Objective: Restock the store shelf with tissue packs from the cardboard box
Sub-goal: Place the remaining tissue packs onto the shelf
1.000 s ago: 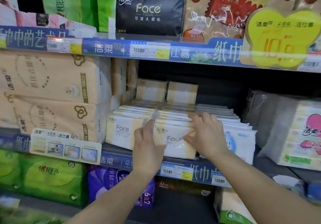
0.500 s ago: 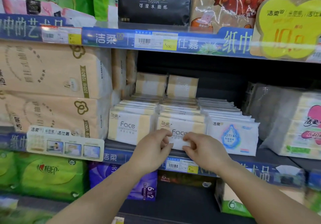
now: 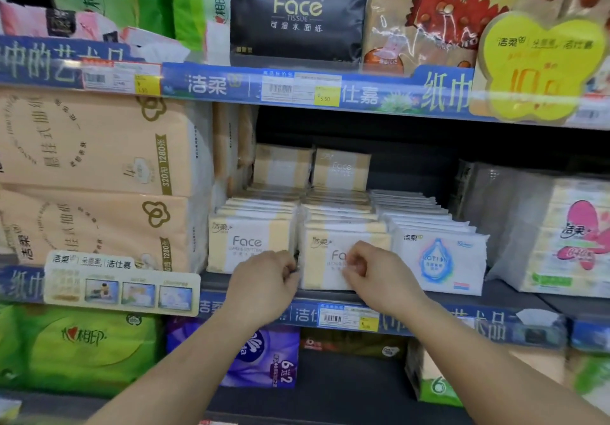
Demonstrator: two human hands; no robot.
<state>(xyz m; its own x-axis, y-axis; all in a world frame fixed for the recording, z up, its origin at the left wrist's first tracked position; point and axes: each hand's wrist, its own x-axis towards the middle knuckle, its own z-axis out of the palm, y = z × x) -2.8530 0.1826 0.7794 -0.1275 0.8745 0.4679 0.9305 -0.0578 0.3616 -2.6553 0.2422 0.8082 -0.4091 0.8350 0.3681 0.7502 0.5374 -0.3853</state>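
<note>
Now that our hands have dropped from the row's top, the left hand [image 3: 267,277] curls loosely beside the front Face pack [image 3: 321,261]. Our right hand [image 3: 373,272] pinches its face, squaring it up; this row looks stocked.

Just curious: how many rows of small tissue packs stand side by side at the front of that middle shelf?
3: left Face row, middle Face row behind both hands, right Lotion row. Two more packs sit raised behind; others may be hidden.
</note>
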